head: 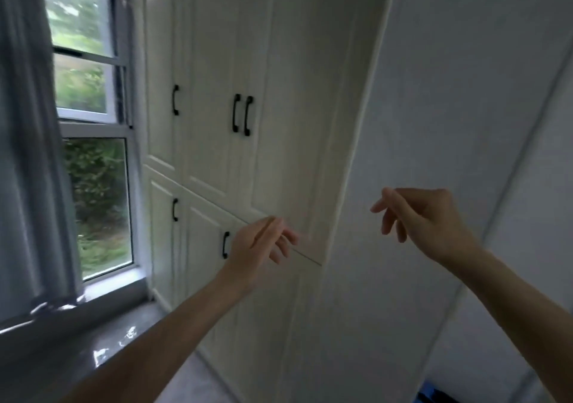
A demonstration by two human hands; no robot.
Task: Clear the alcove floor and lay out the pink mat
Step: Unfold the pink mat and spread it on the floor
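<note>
Both of my arms are stretched out in front of a tall white cupboard (217, 92) with black handles. My left hand (260, 244) hovers near the lower cupboard doors, fingers loosely apart, holding nothing. My right hand (421, 216) is raised further right, in front of the white side panel (434, 123), fingers slightly curled and apart, also with nothing in it. No pink mat is in view. Only a strip of glossy grey floor (102, 350) shows at the lower left.
A window (93, 154) with a grey curtain (28, 154) fills the left side, greenery outside. A blue object (434, 396) peeks in at the bottom right edge. The cupboard doors are closed.
</note>
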